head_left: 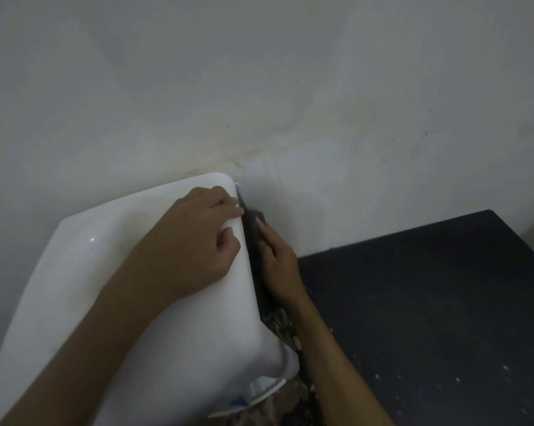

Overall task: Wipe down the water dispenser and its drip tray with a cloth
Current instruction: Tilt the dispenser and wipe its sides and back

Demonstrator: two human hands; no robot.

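White water dispenser [106, 272] stands against the wall [259, 87], beside a black table [428, 302]. Left hand [195, 238] rests on its top, fingers loosely bent, tips at the right edge. Right hand [278, 265] presses a dark cloth [253, 226] flat to its right side, fingers straight and together.

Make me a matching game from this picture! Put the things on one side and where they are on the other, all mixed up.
Things
1. left hand
2. right hand
3. dark cloth
4. black tabletop

Places
A. stands to the right of the water dispenser
B. rests on the dispenser's white top
C. lies between a hand's fingers and the dispenser's right side
D. reaches along the dispenser's right side and presses the cloth there

Pairs: 1-B, 2-D, 3-C, 4-A
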